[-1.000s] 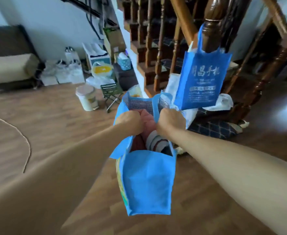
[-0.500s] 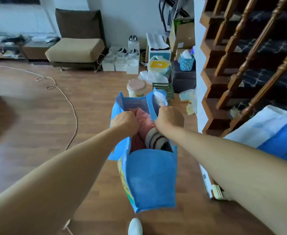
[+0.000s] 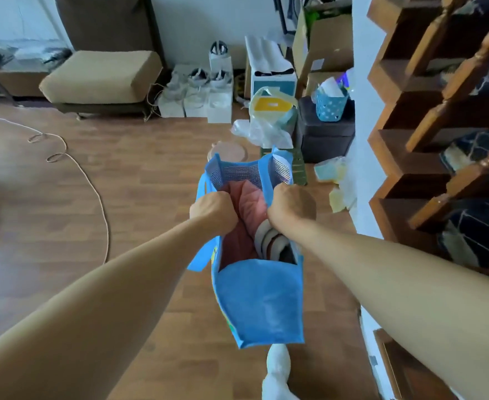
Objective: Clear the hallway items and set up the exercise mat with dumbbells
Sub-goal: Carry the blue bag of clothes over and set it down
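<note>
Hanging above the floor (image 3: pixel 122 197) at centre frame, the blue bag (image 3: pixel 259 304) is gripped at its rim by the left hand (image 3: pixel 213 210) at nine o'clock of the opening and the right hand (image 3: pixel 291 207) at three, fingers (image 3: pixel 228 219) curled tight on the fabric. It looks soft, saggy and moderately loaded with cloth (image 3: pixel 244 209), so holding both sides by the handles should keep it level.

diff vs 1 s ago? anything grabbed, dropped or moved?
The person turned left, away from the stair post: the hanging bag there has left the view, and the armchair and boxes by the wall have come in. A foot in a white sock now shows below the blue bag. Unchanged: left hand and right hand grip the bag's top, pink cloth inside. Nothing let go.
</note>
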